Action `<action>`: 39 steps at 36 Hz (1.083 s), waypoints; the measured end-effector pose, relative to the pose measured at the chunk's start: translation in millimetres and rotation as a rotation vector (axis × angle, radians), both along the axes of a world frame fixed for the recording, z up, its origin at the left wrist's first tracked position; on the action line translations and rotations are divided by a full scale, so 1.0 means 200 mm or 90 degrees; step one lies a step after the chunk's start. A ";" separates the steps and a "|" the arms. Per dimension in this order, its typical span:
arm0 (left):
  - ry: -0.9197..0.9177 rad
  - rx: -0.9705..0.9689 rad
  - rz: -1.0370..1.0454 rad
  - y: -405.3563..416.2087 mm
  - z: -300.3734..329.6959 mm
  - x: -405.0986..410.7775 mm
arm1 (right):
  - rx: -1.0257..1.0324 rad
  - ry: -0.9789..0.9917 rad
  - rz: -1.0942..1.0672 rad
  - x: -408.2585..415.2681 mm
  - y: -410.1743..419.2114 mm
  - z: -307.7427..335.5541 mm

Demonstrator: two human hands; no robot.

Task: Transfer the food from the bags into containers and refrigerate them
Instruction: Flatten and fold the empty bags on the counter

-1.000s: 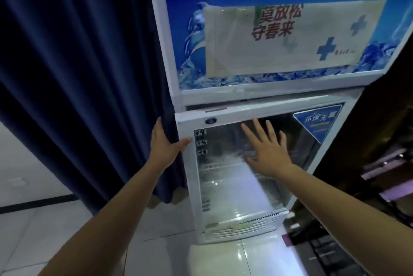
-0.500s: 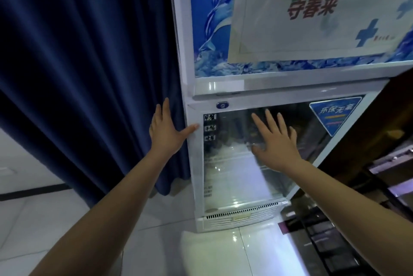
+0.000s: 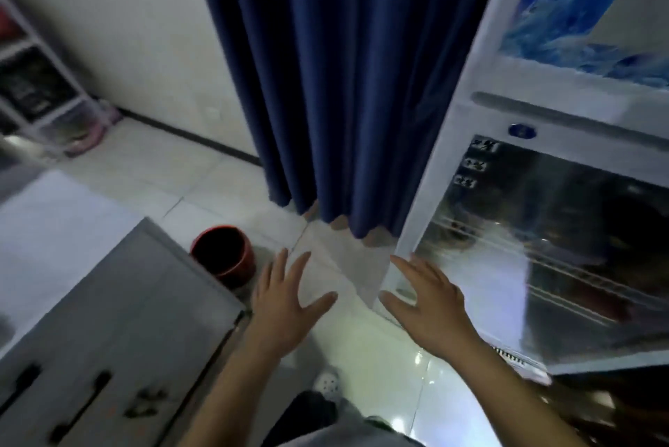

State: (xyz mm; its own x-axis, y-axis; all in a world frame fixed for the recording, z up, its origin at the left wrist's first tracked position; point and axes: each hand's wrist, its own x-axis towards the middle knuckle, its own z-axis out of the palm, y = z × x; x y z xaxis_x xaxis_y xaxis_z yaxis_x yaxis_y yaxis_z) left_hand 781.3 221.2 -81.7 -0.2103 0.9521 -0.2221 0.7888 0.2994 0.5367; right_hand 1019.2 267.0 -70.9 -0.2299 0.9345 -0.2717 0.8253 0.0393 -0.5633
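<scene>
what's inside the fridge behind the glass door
Through the glass door of the display fridge, only wire shelves show. Reflections and blur cover much of the glass, so I cannot tell whether any food containers are inside.

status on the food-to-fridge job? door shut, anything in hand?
Done: the fridge's glass door looks closed; whether containers sit inside is unclear through the glare. In hand: nothing, the left hand and right hand are both open and empty. Left: no bags or containers in view, so the remaining work cannot be judged.
</scene>
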 end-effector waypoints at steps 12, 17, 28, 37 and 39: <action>-0.007 -0.109 0.398 -1.12 0.06 -0.17 | -0.120 0.137 0.308 -0.48 -0.41 0.00; -0.028 -0.072 0.495 -1.41 0.07 -0.26 | -0.116 0.137 0.390 -0.70 -0.58 0.05; -0.100 0.044 0.572 -1.83 0.07 -0.74 | -0.075 0.094 0.480 -1.28 -0.92 0.14; -0.124 0.099 0.616 -2.10 0.04 -1.21 | -0.052 0.105 0.485 -1.69 -1.12 0.14; -0.134 0.109 0.624 -2.16 0.03 -1.28 | -0.052 0.098 0.495 -1.75 -1.13 0.15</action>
